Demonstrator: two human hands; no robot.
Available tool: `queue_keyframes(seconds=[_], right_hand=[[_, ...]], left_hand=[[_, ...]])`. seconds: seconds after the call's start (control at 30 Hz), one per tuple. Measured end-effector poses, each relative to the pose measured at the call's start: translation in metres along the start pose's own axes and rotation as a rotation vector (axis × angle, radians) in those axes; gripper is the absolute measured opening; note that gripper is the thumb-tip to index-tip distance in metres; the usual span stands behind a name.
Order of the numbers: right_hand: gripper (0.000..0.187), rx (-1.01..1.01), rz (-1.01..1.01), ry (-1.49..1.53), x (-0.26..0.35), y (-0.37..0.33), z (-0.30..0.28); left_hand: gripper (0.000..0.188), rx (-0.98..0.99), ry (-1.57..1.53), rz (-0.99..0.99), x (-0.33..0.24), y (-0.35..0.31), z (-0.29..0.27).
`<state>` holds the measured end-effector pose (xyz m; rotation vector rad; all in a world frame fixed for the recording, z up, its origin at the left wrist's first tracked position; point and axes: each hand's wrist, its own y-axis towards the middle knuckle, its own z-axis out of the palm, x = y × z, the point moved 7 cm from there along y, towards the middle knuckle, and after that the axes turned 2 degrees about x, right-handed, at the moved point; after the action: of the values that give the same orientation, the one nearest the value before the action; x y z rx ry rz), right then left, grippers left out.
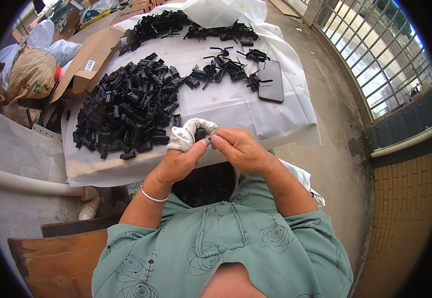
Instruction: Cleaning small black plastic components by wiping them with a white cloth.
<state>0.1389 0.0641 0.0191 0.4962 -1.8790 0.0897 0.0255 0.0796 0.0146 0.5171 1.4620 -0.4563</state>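
Note:
My left hand (182,161) is closed on a small black plastic part (199,134) at the table's near edge. White cloth (179,139) is wrapped around its fingers, and the thumb presses in from below. Beside it, my right hand (242,149) is closed in a pinch, thumb and forefinger meeting right at the part. Whatever sits between those fingertips is too small to name. Just beyond my left hand lies a large heap of similar black plastic parts (126,107).
The table's white sheet (216,107) also bears clusters of thin-armed black pieces (226,67), a dark phone (270,87) and a far row of black pieces (161,25). Under my hands, a dark container (206,186) sits between my knees. An open cardboard box (89,62) adjoins the left side.

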Motion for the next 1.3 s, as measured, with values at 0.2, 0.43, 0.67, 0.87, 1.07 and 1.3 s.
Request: queue_keyframes(seconds=[0.2, 0.43, 0.67, 0.87, 1.07, 1.3], right_hand=[[0.024, 0.044, 0.082, 0.046, -0.005, 0.003, 0.004], [0.025, -0.189, -0.052, -0.097, -0.009, 0.013, 0.010], [0.026, -0.209, -0.069, -0.094, -0.037, 0.012, -0.016], [0.023, -0.243, -0.063, -0.227, -0.056, 0.002, -0.021], [0.021, -0.198, -0.084, -0.093, -0.059, -0.005, -0.025], [0.021, -0.408, -0.043, -0.155, -0.063, -0.018, -0.053]], left_hand=[[0.025, 0.030, 0.211, 0.072, -0.004, 0.001, 0.003], [0.025, -0.077, 0.469, 0.200, -0.007, 0.004, -0.006], [0.061, -0.391, 1.730, 0.140, -0.070, 0.052, -0.068], [0.062, -0.104, 1.599, 0.018, -0.023, 0.152, -0.060], [0.043, 0.046, 1.469, -0.086, 0.027, 0.177, -0.026], [0.042, 0.057, 1.164, 0.193, 0.005, 0.118, 0.006]])
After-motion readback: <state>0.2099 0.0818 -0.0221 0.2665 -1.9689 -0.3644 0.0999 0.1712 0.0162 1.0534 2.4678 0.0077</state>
